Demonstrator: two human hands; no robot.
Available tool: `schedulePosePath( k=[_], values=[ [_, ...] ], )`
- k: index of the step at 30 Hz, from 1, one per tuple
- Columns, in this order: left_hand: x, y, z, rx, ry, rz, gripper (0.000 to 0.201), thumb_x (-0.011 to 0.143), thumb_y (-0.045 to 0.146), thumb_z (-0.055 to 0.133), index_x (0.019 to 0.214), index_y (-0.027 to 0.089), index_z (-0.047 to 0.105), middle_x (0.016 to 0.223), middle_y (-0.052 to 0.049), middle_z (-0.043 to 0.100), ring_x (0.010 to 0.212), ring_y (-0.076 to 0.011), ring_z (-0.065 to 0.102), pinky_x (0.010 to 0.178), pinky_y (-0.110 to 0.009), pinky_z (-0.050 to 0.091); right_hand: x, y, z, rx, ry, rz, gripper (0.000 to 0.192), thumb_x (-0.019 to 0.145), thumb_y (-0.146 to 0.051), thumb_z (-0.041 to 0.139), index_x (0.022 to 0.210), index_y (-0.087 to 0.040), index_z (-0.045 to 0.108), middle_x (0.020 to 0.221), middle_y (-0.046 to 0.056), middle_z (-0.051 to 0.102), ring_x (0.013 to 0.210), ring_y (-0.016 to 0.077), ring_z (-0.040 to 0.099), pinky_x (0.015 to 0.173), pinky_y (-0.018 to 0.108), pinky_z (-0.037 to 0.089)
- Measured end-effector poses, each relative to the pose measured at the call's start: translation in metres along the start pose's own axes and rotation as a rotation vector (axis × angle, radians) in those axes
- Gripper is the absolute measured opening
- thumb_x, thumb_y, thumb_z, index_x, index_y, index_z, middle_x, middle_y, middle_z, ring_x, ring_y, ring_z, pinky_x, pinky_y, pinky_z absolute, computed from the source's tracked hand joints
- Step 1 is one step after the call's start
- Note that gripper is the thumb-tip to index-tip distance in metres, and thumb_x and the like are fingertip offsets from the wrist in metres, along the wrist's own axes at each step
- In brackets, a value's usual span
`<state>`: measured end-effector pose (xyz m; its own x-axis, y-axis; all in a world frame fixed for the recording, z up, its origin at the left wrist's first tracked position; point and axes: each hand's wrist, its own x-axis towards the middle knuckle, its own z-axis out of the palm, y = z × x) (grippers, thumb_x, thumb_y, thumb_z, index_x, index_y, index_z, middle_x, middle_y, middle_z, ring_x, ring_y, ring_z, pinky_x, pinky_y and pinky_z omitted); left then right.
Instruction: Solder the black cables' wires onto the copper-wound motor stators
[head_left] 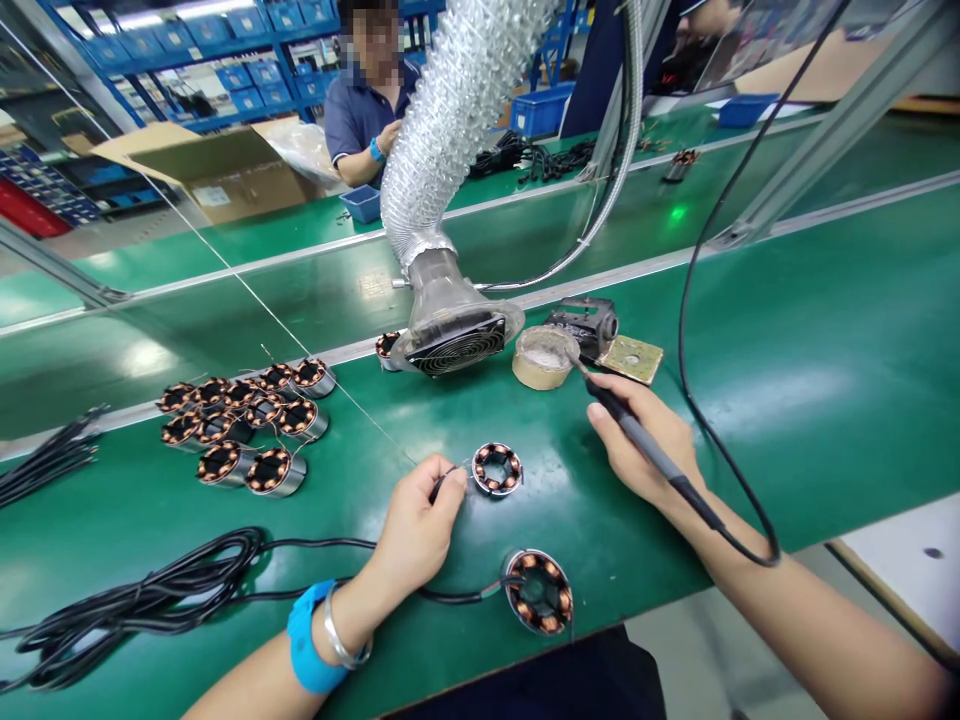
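My right hand (649, 430) is wrapped round a soldering iron (637, 435), its tip at the rim of a small round tub (541, 358) of pale material. Between thumb and fingers, my left hand (424, 525) pinches the end of a black cable (322, 543). Just right of those fingertips a motor stator (497, 470) with copper windings lies on the green bench. Nearer the bench edge sits a second stator (538, 592) with a cable joined to it. A thin strand of solder wire (375, 425) slants down from the upper left to my left fingers.
Several stators (244, 420) stand grouped at the left, above coiled black cables (142, 600). A fume extractor hood (457, 325) on a silver duct hangs over the bench. Behind the tub are an iron stand (589, 325) and a sponge (631, 358). A co-worker (367, 100) is across the bench.
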<state>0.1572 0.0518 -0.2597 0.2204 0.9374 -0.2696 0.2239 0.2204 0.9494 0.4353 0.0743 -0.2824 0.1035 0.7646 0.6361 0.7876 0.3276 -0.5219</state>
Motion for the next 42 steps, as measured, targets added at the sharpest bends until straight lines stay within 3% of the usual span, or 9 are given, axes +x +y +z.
schedulePosePath(
  k=[3, 6, 11, 15, 20, 23, 27, 33, 42],
  values=[
    [-0.001, 0.0, -0.001, -0.067, -0.016, -0.008, 0.035, 0.09, 0.05, 0.049, 0.077, 0.018, 0.05, 0.052, 0.01, 0.032, 0.042, -0.0054, 0.023, 0.04, -0.018, 0.018, -0.006, -0.01, 0.003, 0.11, 0.047, -0.03, 0.034, 0.092, -0.024, 0.058, 0.126, -0.023, 0.058, 0.094, 0.005, 0.072, 0.07, 0.018, 0.069, 0.066, 0.031, 0.058],
    [-0.001, 0.002, -0.002, -0.162, -0.036, -0.036, 0.041, 0.089, 0.057, 0.048, 0.079, 0.017, 0.052, 0.053, 0.009, 0.037, 0.04, -0.0047, 0.023, 0.038, -0.017, 0.018, -0.009, -0.03, 0.008, 0.262, -0.011, -0.188, 0.03, 0.092, -0.015, 0.055, 0.12, -0.023, 0.06, 0.072, -0.001, 0.068, 0.049, 0.0114, 0.06, 0.052, 0.024, 0.052],
    [0.0, 0.011, -0.006, -0.258, -0.032, -0.065, 0.044, 0.086, 0.061, 0.049, 0.073, 0.019, 0.047, 0.042, 0.012, 0.034, 0.033, -0.0041, 0.018, 0.033, -0.016, 0.015, 0.004, -0.068, 0.031, 0.324, -0.192, -0.588, 0.01, 0.086, -0.017, 0.062, 0.096, -0.02, 0.062, 0.071, 0.001, 0.062, 0.059, 0.0132, 0.055, 0.055, 0.025, 0.047],
    [-0.002, 0.021, -0.015, -0.2, -0.039, -0.115, 0.04, 0.08, 0.056, 0.059, 0.07, 0.02, 0.045, 0.04, 0.013, 0.03, 0.033, -0.0041, 0.018, 0.033, -0.016, 0.014, 0.015, -0.084, 0.048, 0.289, -0.231, -0.733, 0.013, 0.087, -0.013, 0.051, 0.092, -0.02, 0.061, 0.064, -0.001, 0.05, 0.059, 0.0144, 0.046, 0.054, 0.026, 0.04],
    [-0.006, 0.023, -0.027, -0.018, -0.04, -0.091, 0.033, 0.078, 0.047, 0.064, 0.071, 0.016, 0.056, 0.048, 0.01, 0.034, 0.039, -0.0039, 0.02, 0.038, -0.018, 0.015, 0.012, -0.084, 0.056, 0.466, -0.287, -0.644, 0.02, 0.085, -0.007, 0.046, 0.097, -0.019, 0.057, 0.067, -0.001, 0.051, 0.059, 0.0138, 0.047, 0.053, 0.024, 0.04],
    [-0.008, 0.019, -0.027, 0.023, -0.017, -0.066, 0.031, 0.077, 0.044, 0.065, 0.072, 0.014, 0.063, 0.054, 0.005, 0.046, 0.047, -0.0063, 0.03, 0.045, -0.019, 0.025, 0.008, -0.08, 0.055, 0.54, -0.293, -0.568, 0.017, 0.086, -0.008, 0.049, 0.097, -0.019, 0.056, 0.072, 0.001, 0.058, 0.061, 0.0134, 0.052, 0.056, 0.024, 0.044],
    [-0.007, 0.016, -0.024, 0.055, -0.007, -0.077, 0.031, 0.075, 0.043, 0.067, 0.072, 0.013, 0.068, 0.064, -0.001, 0.058, 0.061, -0.0121, 0.045, 0.056, -0.022, 0.035, 0.006, -0.077, 0.053, 0.568, -0.293, -0.549, 0.015, 0.087, -0.01, 0.054, 0.1, -0.019, 0.057, 0.076, 0.003, 0.065, 0.063, 0.0138, 0.057, 0.059, 0.024, 0.049],
    [-0.006, 0.013, -0.021, 0.085, -0.031, -0.095, 0.031, 0.08, 0.043, 0.064, 0.077, 0.013, 0.072, 0.068, -0.003, 0.063, 0.065, -0.0141, 0.049, 0.06, -0.023, 0.038, 0.007, -0.08, 0.053, 0.58, -0.306, -0.534, 0.016, 0.088, -0.008, 0.055, 0.1, -0.018, 0.058, 0.077, 0.003, 0.066, 0.063, 0.0142, 0.057, 0.059, 0.025, 0.05],
    [-0.005, 0.02, -0.016, 0.209, -0.064, 0.01, 0.029, 0.09, 0.039, 0.057, 0.092, 0.018, 0.078, 0.084, -0.004, 0.074, 0.081, -0.0203, 0.063, 0.073, -0.026, 0.045, 0.006, -0.079, 0.055, 0.578, -0.327, -0.501, 0.021, 0.088, -0.009, 0.053, 0.107, -0.019, 0.057, 0.083, 0.005, 0.066, 0.07, 0.0154, 0.059, 0.063, 0.026, 0.052]
  ],
)
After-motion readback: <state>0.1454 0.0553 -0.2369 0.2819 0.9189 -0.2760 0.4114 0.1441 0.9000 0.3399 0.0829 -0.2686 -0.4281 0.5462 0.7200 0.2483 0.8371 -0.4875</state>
